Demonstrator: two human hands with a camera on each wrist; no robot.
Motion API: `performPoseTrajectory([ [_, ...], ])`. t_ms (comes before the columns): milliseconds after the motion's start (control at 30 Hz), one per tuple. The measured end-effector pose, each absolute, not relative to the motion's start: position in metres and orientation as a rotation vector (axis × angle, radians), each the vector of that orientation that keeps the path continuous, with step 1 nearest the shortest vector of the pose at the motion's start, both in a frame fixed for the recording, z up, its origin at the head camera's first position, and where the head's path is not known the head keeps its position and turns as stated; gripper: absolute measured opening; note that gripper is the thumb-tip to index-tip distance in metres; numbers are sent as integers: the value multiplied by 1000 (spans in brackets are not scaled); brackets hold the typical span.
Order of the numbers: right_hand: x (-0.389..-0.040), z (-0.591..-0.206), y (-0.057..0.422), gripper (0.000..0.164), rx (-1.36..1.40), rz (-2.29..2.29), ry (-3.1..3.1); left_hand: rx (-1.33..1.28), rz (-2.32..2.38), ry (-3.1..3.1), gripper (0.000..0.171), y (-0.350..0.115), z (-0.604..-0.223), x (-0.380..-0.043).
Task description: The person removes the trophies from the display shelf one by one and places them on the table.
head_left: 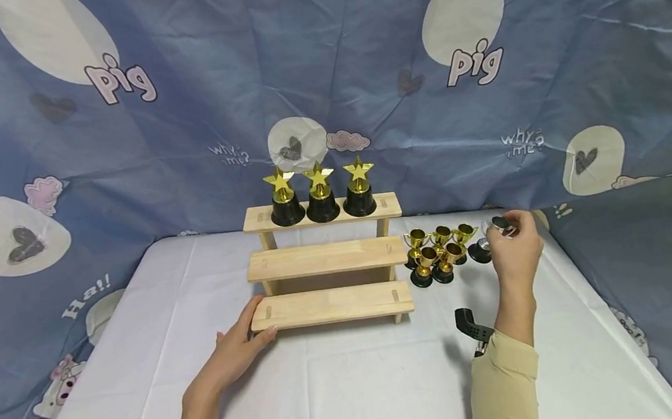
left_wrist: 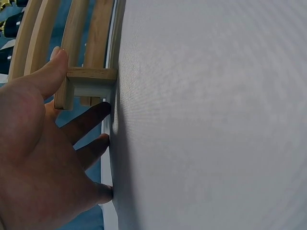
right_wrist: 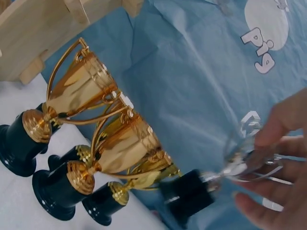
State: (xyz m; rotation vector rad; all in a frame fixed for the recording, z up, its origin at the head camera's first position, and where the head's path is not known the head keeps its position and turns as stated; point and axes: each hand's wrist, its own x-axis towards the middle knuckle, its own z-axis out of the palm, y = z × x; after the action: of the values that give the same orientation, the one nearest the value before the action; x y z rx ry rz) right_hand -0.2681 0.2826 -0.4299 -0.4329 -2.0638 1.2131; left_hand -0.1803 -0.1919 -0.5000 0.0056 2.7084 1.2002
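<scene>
A three-tier wooden display stand [head_left: 326,258] stands on the table. My left hand [head_left: 242,348] holds the left end of its lowest plank [head_left: 331,305], the thumb on the front edge; in the left wrist view the other fingers spread down by the tabletop. With my right hand [head_left: 516,248] I grip a small silver trophy cup [right_wrist: 237,165] by its cup; its black base [right_wrist: 188,194] tilts, and the fingers partly hide it. Several gold trophy cups [head_left: 429,260] with black bases stand close together left of it, beside the stand.
Three gold star trophies [head_left: 321,194] with black bases stand in a row on the top plank. A white cloth [head_left: 354,385] covers the table. Behind it hangs a blue printed curtain [head_left: 192,129]. Black wrist camera mounts [head_left: 472,325] sit on both forearms.
</scene>
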Motion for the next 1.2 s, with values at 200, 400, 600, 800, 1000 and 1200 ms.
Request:
performPoseTrajectory([
  [200,-267,-431,286,36,-404,1192,-2486,-9,1191,2713,89,-193,-500,-181],
  [400,-269,-433,288,35,-330,1132,-2674,-4,1186,2707,90,-193,-499,-180],
  [600,-270,-437,289,36,-308,1120,-2731,-3,1179,2714,89,-192,-498,-180],
  [800,-271,-440,289,35,-309,1125,-2745,14,1180,2711,88,-193,-497,-181],
  [1000,-273,-445,289,36,-345,1155,-2746,30,1171,2715,87,-194,-497,-181],
  [1200,-275,-446,288,37,-366,1165,-2727,41,1179,2713,86,-194,-497,-180],
])
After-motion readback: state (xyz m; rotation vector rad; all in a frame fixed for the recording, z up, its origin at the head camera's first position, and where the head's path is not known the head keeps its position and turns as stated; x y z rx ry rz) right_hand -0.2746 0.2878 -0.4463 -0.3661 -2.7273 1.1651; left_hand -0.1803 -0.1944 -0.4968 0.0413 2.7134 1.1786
